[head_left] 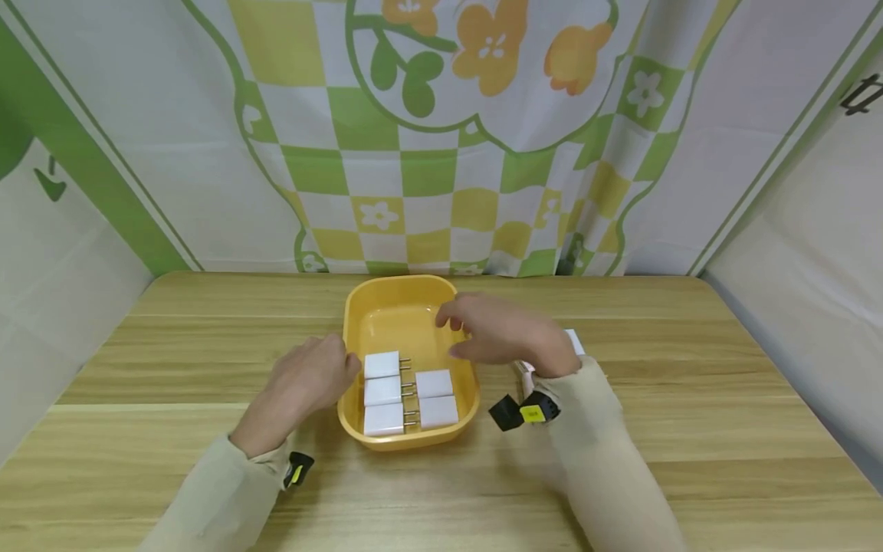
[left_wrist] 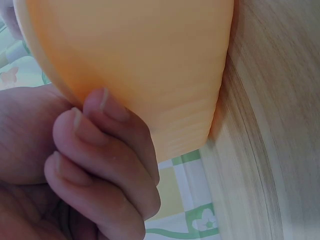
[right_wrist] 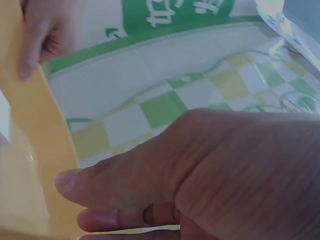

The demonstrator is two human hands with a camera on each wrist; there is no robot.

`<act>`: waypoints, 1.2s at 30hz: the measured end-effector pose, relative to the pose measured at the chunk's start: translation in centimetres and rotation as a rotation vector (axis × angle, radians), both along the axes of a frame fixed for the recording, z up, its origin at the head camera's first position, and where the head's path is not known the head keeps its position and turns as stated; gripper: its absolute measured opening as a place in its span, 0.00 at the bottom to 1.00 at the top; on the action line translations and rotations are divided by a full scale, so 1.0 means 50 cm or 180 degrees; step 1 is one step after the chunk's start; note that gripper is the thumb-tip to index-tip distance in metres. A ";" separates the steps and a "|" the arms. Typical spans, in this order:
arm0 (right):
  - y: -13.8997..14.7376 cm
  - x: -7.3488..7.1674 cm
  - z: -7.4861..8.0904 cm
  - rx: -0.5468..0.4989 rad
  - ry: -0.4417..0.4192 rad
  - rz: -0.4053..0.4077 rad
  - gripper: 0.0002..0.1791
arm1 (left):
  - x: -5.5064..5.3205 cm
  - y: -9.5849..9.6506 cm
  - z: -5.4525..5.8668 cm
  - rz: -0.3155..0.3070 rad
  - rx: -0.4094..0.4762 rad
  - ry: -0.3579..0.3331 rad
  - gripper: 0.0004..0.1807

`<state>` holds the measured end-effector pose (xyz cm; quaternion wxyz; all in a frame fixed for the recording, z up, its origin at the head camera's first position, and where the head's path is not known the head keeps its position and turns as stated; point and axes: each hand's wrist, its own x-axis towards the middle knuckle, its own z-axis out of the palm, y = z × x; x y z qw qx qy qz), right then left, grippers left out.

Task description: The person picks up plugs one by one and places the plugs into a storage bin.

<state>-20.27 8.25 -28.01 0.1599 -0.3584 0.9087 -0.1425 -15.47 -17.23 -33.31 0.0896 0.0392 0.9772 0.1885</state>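
Observation:
A yellow plastic bin [head_left: 407,442] sits on the wooden table. Several white two-pronged charger plugs [head_left: 382,392] lie in its near half, in two columns with their prongs facing inward. My left hand [head_left: 306,376] grips the bin's left rim, thumb over the edge. Its curled fingers [left_wrist: 107,155] lie against the outer wall in the left wrist view. Over the right rim hovers my right hand [head_left: 497,330], thumb and fingers apart and nothing between them. In the right wrist view, that thumb [right_wrist: 115,180] overlaps the bin's wall.
White objects [head_left: 575,341] on the table are partly hidden behind my right wrist. A patterned curtain [head_left: 428,169] hangs at the table's back edge. Bare wood [head_left: 207,330] shows left of the bin.

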 end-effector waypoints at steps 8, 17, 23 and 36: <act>0.091 -0.039 0.002 -0.0079 -0.0023 -0.0505 0.20 | 0.000 -0.003 -0.001 0.0006 0.0007 -0.0003 0.21; 0.158 -0.078 -0.036 0.0182 -0.0392 -0.1360 0.27 | 0.001 -0.004 -0.002 0.0036 -0.0006 -0.0044 0.21; 0.192 -0.094 -0.060 0.0423 -0.0387 -0.1989 0.32 | 0.000 -0.003 -0.003 0.0005 -0.0012 -0.0008 0.21; 0.235 -0.095 -0.079 0.0455 -0.0666 -0.2293 0.14 | 0.000 -0.001 -0.003 0.0017 0.0002 -0.0010 0.21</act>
